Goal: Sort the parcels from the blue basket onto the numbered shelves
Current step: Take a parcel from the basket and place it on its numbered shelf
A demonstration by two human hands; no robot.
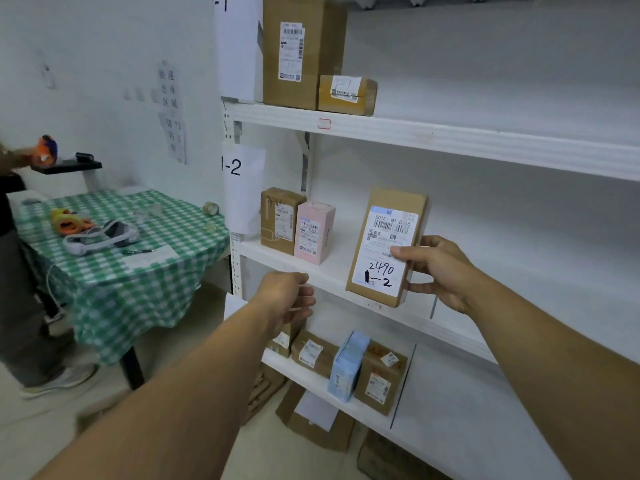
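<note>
My right hand [438, 271] grips a flat brown parcel [388, 247] by its right edge, thumb on the white label marked "2490" and "-2". The parcel stands upright at the front edge of the middle shelf [332, 275], which carries a paper sign "1-2" [239, 168]. My left hand [289, 299] hovers in front of that shelf's edge, fingers loosely curled, holding nothing. A brown box [278, 220] and a pink box [313, 233] stand at the shelf's left end. The blue basket is out of view.
Two brown boxes [301, 50] sit on the upper shelf [415, 129]. The lower shelf [311, 379] holds several parcels, one light blue [346, 368]. A table with a green checked cloth [114, 258] stands to the left, a person [20, 271] beside it. Cardboard lies on the floor.
</note>
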